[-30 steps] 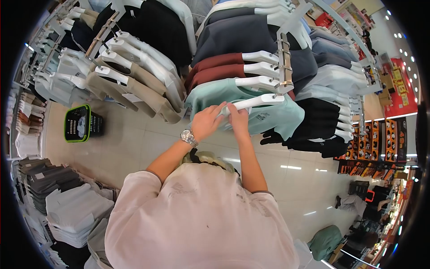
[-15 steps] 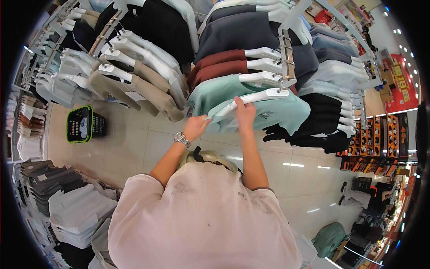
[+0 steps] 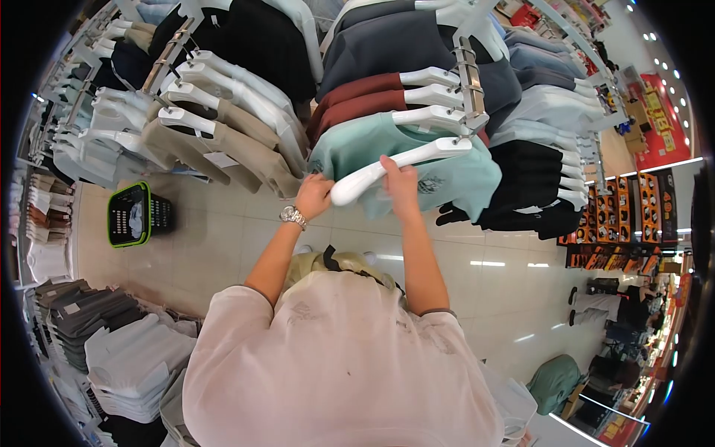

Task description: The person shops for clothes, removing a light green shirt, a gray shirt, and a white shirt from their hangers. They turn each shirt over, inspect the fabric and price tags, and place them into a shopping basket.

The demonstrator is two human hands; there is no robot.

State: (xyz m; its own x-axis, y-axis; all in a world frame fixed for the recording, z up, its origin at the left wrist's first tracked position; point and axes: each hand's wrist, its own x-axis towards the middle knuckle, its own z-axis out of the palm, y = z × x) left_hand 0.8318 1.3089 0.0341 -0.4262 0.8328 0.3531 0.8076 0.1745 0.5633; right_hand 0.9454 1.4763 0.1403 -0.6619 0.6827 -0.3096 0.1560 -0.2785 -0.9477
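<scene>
A white hanger [image 3: 359,183] sticks out at the front end of the rail, its left arm bare. My right hand [image 3: 401,188] is closed around its middle, thumb on top. My left hand [image 3: 313,197], wearing a metal watch [image 3: 293,216], is closed right beside the hanger's left tip; what its fingers pinch is hidden. Mint-green T-shirts [image 3: 357,153] with a dark print hang just behind and below the hanger, close to both hands. Dark red shirts [image 3: 357,103] on white hangers follow farther back along the rail.
Beige shirts [image 3: 246,153] hang left on another rail, black shirts [image 3: 525,179] right. A green-rimmed black basket [image 3: 138,214] stands on the floor at left. Folded white shirts [image 3: 134,354] are stacked lower left. A person [image 3: 603,302] is at far right.
The mint-green shoulder that covered the hanger's left end has come off, leaving that arm bare. My left hand has shifted slightly left, from the fabric to beside the tip.
</scene>
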